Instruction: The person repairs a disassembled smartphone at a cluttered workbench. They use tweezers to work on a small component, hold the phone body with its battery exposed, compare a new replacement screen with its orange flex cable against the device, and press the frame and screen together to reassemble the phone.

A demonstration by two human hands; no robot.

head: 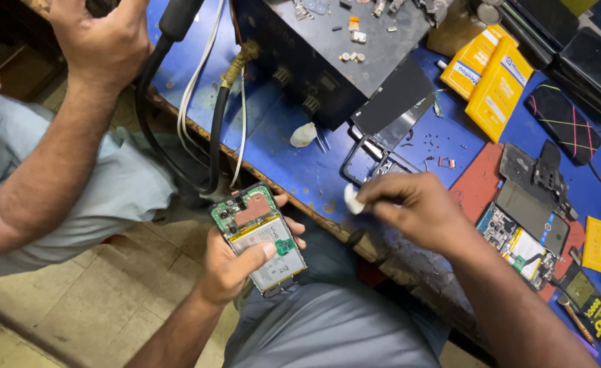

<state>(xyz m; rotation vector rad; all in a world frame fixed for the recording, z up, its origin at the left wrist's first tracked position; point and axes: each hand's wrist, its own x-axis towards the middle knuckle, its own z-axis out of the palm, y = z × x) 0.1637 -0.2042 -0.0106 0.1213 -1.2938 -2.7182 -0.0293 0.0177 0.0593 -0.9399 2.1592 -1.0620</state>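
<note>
My left hand grips an opened phone with its back cover off, showing a green circuit board, a copper-coloured shield and a white battery. It is held over my lap, just off the bench edge. My right hand hovers over the bench edge, pinching a small white wad between fingertips. Just beyond that hand lies an empty dark phone frame on the blue bench top.
Another person's arm and hand reach in at the left. A black box with small parts stands on the bench, cables hanging off its edge. Yellow packets, another opened phone, covers and tools lie to the right.
</note>
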